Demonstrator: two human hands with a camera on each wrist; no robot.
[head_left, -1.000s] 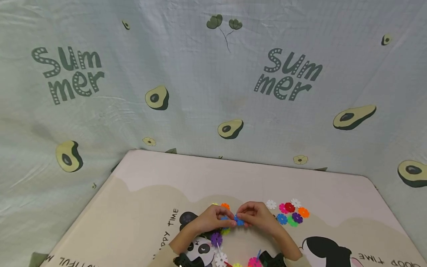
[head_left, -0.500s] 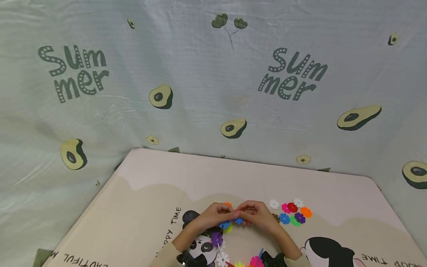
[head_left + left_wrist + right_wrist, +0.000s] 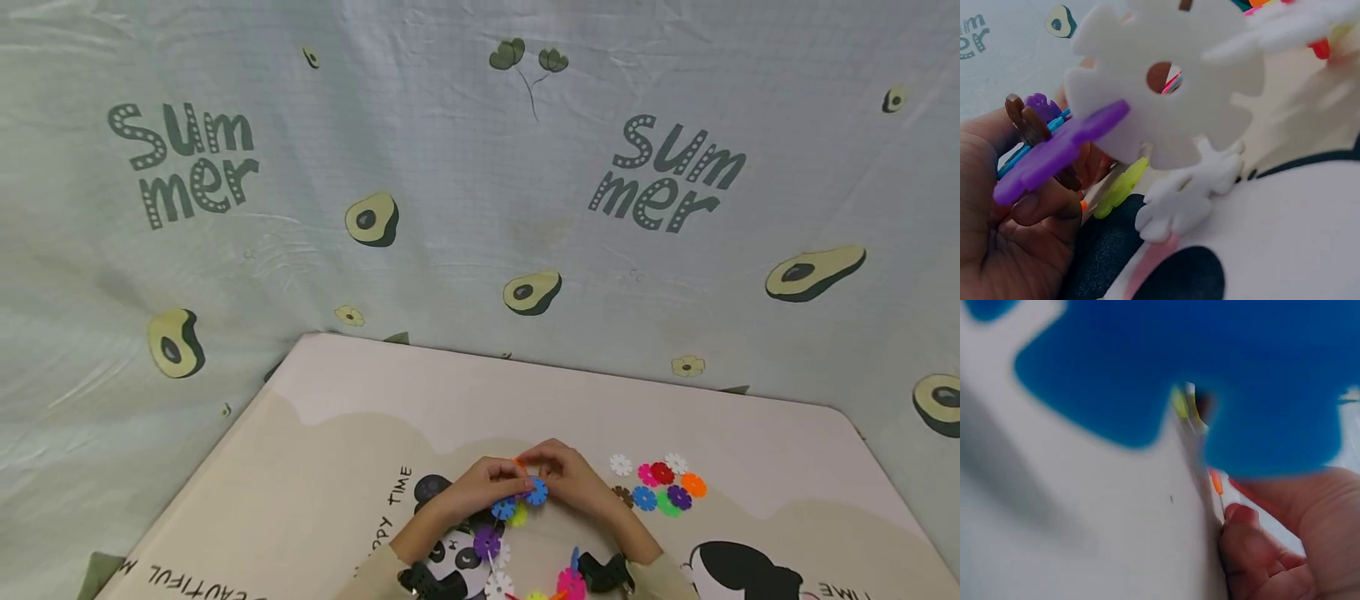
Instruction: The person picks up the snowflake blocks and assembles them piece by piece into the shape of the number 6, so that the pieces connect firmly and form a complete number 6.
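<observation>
My left hand [image 3: 486, 490] pinches a chain of interlocking plastic snowflake discs near a blue disc [image 3: 537, 492]. In the left wrist view, purple [image 3: 1063, 153], brown and blue discs sit among its fingers, and a large white disc [image 3: 1110, 75] hangs close to the camera. The chain runs down through another blue disc [image 3: 504, 508], a purple disc [image 3: 487, 543] and white discs. My right hand [image 3: 576, 482] is just behind the blue disc, fingertips near an orange disc [image 3: 519, 462] partly hidden by the hands. In the right wrist view its thumb and fingertips look apart.
A cluster of loose discs [image 3: 662, 473] in several colours lies to the right of my right hand. The chain's pink disc [image 3: 572, 584] lies near the right wrist camera. The table [image 3: 360, 383] meets a printed cloth wall [image 3: 435, 183] at its far edge.
My right hand has left the blue disc and moved up and away toward the orange disc. The blue disc now shows fully at my left hand's fingertips. The head view has shifted slightly.
</observation>
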